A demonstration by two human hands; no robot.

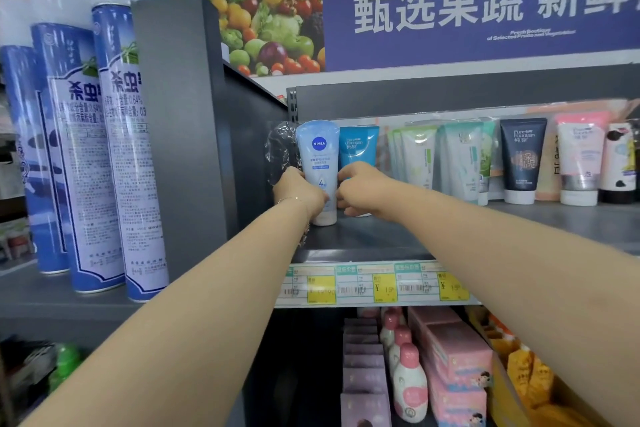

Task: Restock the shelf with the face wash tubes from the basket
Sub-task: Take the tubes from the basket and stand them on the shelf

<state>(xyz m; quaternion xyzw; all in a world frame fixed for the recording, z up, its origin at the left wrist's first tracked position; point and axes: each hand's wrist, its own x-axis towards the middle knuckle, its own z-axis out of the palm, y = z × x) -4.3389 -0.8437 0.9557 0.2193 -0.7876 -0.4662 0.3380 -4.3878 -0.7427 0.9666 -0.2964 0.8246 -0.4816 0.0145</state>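
Observation:
A light-blue Nivea face wash tube (318, 156) stands cap-down and upright at the left end of the grey shelf (374, 239). My left hand (299, 192) grips its lower left side. My right hand (362, 189) touches its lower right side, fingers curled, and hides the base of a blue Pure Fountain tube (358, 146) standing just behind. Crumpled clear plastic wrap (280, 152) sits against the shelf's left wall. The basket is out of view.
More tubes line the shelf to the right: green ones (419, 156), a dark navy one (522, 159), a pink-white one (580, 156). Tall blue spray cans (104, 149) stand on the neighbouring shelf at left. Price tags (377, 282) edge the shelf; pink bottles (408, 378) and boxes sit below.

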